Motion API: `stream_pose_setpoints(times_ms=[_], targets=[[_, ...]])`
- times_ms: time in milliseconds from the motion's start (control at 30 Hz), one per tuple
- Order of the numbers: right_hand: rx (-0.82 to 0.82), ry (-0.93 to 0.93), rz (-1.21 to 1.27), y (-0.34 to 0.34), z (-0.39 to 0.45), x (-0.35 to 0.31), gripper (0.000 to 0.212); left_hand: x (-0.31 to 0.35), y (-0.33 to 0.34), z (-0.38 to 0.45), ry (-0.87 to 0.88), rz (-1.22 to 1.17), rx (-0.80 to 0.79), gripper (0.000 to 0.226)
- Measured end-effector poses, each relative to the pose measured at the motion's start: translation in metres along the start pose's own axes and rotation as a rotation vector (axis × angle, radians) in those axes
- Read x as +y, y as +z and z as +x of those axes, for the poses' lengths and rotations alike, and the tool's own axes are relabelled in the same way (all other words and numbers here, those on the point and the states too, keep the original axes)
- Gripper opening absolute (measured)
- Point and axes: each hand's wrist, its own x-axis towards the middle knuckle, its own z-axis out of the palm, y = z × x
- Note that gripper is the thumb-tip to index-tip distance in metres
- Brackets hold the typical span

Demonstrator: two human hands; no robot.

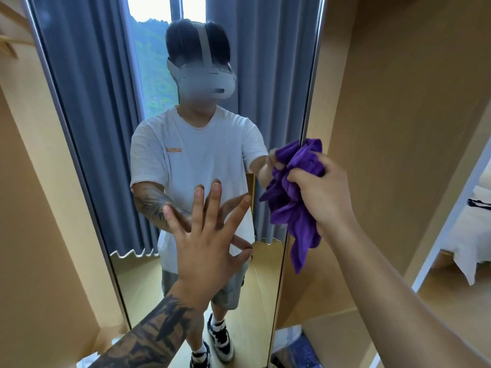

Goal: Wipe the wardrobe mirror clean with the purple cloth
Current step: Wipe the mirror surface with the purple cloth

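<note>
Mirror: tall silver-framed wardrobe mirror (111, 155), standing between tan wooden wardrobe panels (398, 102).
Left hand: left hand (210, 245), fingers spread straight, flat against the mirror's lower glass.
Right hand: right hand (322, 192), grip clamped on the cloth.
Cloth: crumpled purple cloth (295, 205) at the mirror's right edge, its tail hanging down.

Left hand (204, 251) flat on mirror (106, 144); cloth (297, 197) at mirror's right edge.
</note>
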Motion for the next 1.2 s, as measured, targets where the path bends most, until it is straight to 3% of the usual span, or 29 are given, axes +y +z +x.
stream_pose_setpoints(times_ms=[67, 233, 500, 700, 933, 1200], targets=[[0.013, -0.007, -0.01, 0.002, -0.007, 0.007, 0.016, -0.001, -0.002, 0.0, -0.001, -0.006, -0.002, 0.108], [-0.055, 0.186, -0.087, 0.001, -0.022, 0.026, 0.015, 0.002, -0.01, 0.001, -0.021, -0.027, 0.006, 0.093], [-0.012, 0.0, -0.041, -0.003, -0.003, -0.015, 0.017, -0.002, -0.022, 0.012, -0.033, -0.023, 0.072, 0.073], [-0.075, 0.188, -0.097, -0.005, -0.013, 0.009, 0.017, -0.004, -0.04, 0.038, -0.051, -0.05, 0.132, 0.077], [0.002, -0.008, 0.031, -0.001, 0.014, -0.037, 0.014, -0.011, -0.076, 0.116, -0.06, -0.04, 0.164, 0.083], [0.003, 0.037, -0.004, 0.001, 0.009, -0.018, 0.01, -0.011, -0.071, 0.139, -0.01, 0.015, 0.141, 0.094]])
